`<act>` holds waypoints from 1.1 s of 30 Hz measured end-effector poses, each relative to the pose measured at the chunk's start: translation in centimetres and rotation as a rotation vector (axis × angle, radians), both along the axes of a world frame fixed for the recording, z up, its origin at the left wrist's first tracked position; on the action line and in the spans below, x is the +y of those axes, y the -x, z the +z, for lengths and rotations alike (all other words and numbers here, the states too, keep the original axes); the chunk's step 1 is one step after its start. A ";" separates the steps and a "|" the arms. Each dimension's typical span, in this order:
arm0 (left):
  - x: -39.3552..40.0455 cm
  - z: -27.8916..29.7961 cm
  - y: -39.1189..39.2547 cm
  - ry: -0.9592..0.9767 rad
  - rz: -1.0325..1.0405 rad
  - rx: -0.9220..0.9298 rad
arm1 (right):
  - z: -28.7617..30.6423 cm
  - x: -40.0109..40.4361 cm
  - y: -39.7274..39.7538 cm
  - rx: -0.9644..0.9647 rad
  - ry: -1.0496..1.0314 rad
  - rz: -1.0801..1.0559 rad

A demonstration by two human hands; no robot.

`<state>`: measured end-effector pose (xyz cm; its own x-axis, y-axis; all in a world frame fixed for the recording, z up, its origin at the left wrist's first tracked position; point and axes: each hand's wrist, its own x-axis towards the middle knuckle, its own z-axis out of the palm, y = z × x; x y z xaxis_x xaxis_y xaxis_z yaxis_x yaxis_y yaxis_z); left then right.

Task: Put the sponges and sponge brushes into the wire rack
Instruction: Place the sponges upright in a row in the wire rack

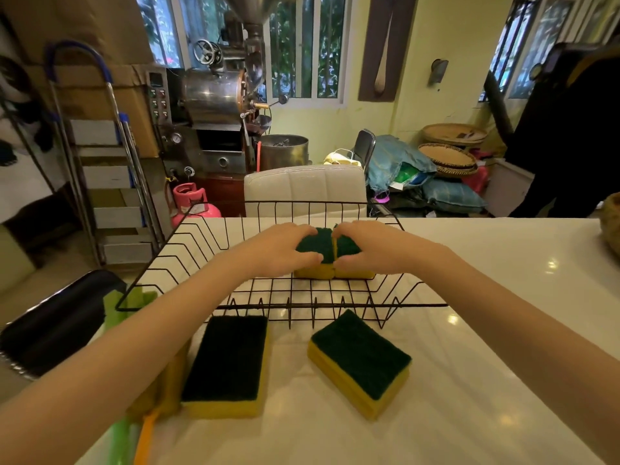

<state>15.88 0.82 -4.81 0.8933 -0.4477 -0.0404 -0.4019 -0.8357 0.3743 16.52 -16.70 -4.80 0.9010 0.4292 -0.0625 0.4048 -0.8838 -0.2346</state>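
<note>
Two yellow foam sponges with dark green scouring tops sit side by side, touching, on the floor of the black wire rack, toward its far middle. Your left hand is curled over the left sponge, fingers on the far edge and thumb on the near edge. Your right hand pinches the right sponge the same way. Both hands look closed on their sponges; judged as the setting-down step for this pair.

Still outside the rack, on the white worktop: a third green-topped sponge just near of the rack's front rail, left of centre, and a fourth green-topped sponge to its right, turned at an angle. The two lie apart.

At the near left, partly under your left forearm, lie long-handled pieces: an orange handle and pale green handles. Likely the sponge brushes, heads mostly hidden.

Next move, as I judge it: let go of both sponges, draw your hands back over the front rail, take the two loose sponges, one per hand. Leave floor space in the rack for the brushes.

Writing: none legible on sponges or rack. The pink gas cylinder beyond the worktop carries a mark too small to read.
</note>
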 end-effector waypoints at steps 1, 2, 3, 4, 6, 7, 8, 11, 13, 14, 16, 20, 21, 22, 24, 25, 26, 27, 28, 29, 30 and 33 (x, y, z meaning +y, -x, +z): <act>0.6 0.4 1.3 0.004 -0.037 -0.036 | 0.2 0.0 1.3 -0.018 -0.109 0.021; 1.3 0.5 2.8 -0.007 -0.064 -0.065 | 0.1 0.1 2.7 -0.034 -0.217 0.040; 1.8 0.6 4.2 -0.031 -0.082 -0.109 | 0.0 0.1 4.2 -0.055 -0.314 0.052; 2.3 0.6 5.4 -0.061 -0.092 -0.173 | -0.3 0.1 5.6 -0.084 -0.388 0.059; 3.1 0.3 8.0 -0.088 -0.099 -0.304 | -1.4 0.5 8.5 -0.174 -0.453 0.069; 3.5 0.1 9.3 -0.073 -0.096 -0.354 | -2.0 0.7 9.9 -0.225 -0.474 0.083; 3.8 -0.1 10.5 -0.045 -0.091 -0.389 | -2.7 0.9 11.1 -0.277 -0.496 0.112; 5.1 -0.8 13.5 0.025 -0.093 -0.381 | -5.0 1.0 13.9 -0.436 -0.461 0.240; 6.0 -1.4 14.5 0.014 -0.101 -0.333 | -6.3 0.9 14.9 -0.460 -0.375 0.239; 6.4 -1.8 14.7 -0.021 -0.098 -0.291 | -6.9 0.8 15.1 -0.451 -0.333 0.205; 7.0 -2.7 14.7 -0.099 -0.082 -0.207 | -7.9 0.7 15.3 -0.413 -0.251 0.093; 7.6 -3.9 14.4 -0.187 -0.035 -0.095 | -8.7 0.6 15.6 -0.278 -0.174 -0.054; 7.6 -4.0 14.3 -0.199 -0.027 -0.086 | -8.6 0.6 15.7 -0.256 -0.175 -0.067; 7.5 -4.0 14.2 -0.206 -0.023 -0.084 | -8.5 0.7 15.7 -0.239 -0.176 -0.075; 7.5 -3.9 13.9 -0.198 -0.019 -0.060 | -8.1 0.9 15.7 -0.202 -0.162 -0.084; 7.5 -3.8 13.7 -0.192 -0.020 -0.037 | -7.8 0.9 15.6 -0.182 -0.147 -0.088; 7.5 -3.7 13.4 -0.191 -0.025 -0.014 | -7.6 1.0 15.6 -0.163 -0.132 -0.092; 7.5 -3.7 13.0 -0.193 -0.030 0.008 | -7.2 1.0 15.5 -0.146 -0.121 -0.096; 7.5 -3.6 12.7 -0.190 -0.033 0.030 | -6.9 1.0 15.5 -0.130 -0.111 -0.097; 7.6 -3.5 12.4 -0.182 -0.033 0.057 | -6.6 1.0 15.5 -0.116 -0.099 -0.097; 7.7 -3.4 12.1 -0.167 -0.032 0.083 | -6.4 0.9 15.5 -0.103 -0.086 -0.094; 7.8 -3.2 11.5 -0.105 -0.057 0.112 | -6.0 0.6 15.7 -0.060 -0.059 -0.077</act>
<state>4.42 8.61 -7.97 0.8537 -0.4859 -0.1874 -0.4110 -0.8495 0.3307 0.85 -16.13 -10.79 0.9327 0.3602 0.0159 0.3513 -0.8982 -0.2642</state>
